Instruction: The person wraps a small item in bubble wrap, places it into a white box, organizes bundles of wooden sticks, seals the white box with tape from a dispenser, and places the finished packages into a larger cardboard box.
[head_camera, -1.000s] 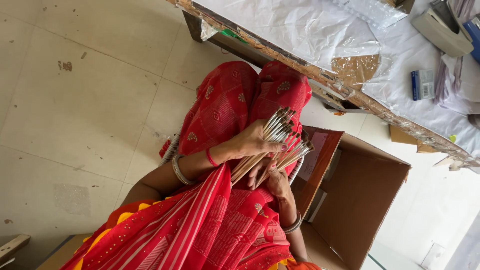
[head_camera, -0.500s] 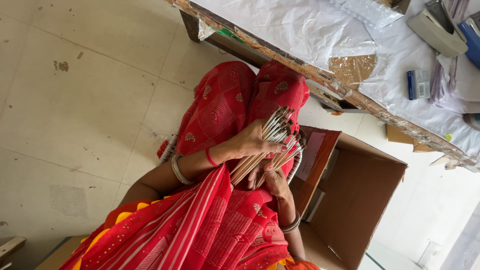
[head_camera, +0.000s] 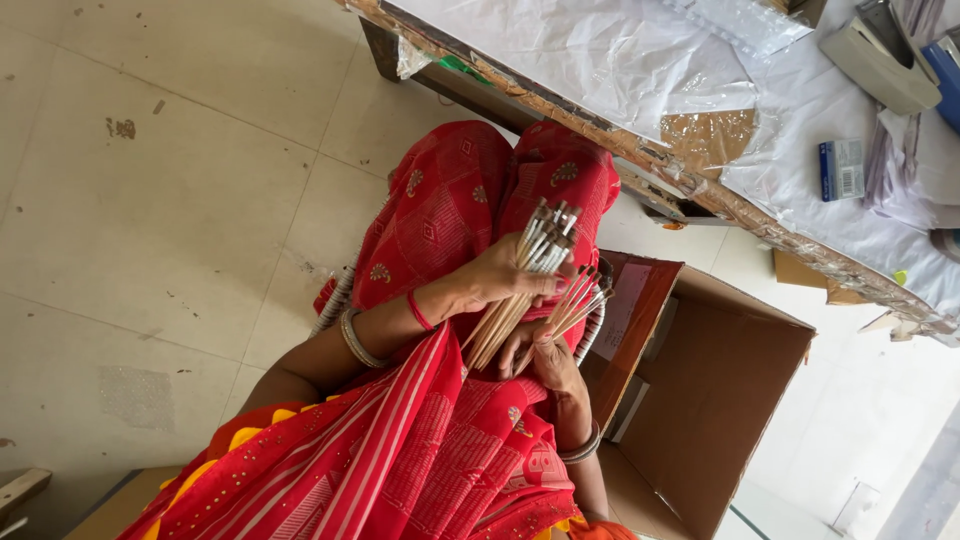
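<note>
My left hand (head_camera: 497, 280) grips a large bundle of thin wooden sticks with silver metal tips (head_camera: 540, 245), the tips fanning up over my red-clad knees. Just below it, my right hand (head_camera: 543, 352) holds a smaller bundle of the same sticks (head_camera: 580, 303), tips pointing to the right. The two bundles cross near my palms. Silver bangles and a red thread circle my left wrist (head_camera: 415, 312). My red patterned garment (head_camera: 440, 200) covers my lap and legs.
An open brown cardboard box (head_camera: 720, 390) stands on the floor right beside my right hand. Beyond my knees is a table covered in white plastic sheet (head_camera: 600, 50), with a small blue and white packet (head_camera: 840, 168) on it. Pale tiled floor (head_camera: 150, 220) lies to the left.
Both hands keep hold of their bundles in nearly the same place. The view has shifted only slightly.
</note>
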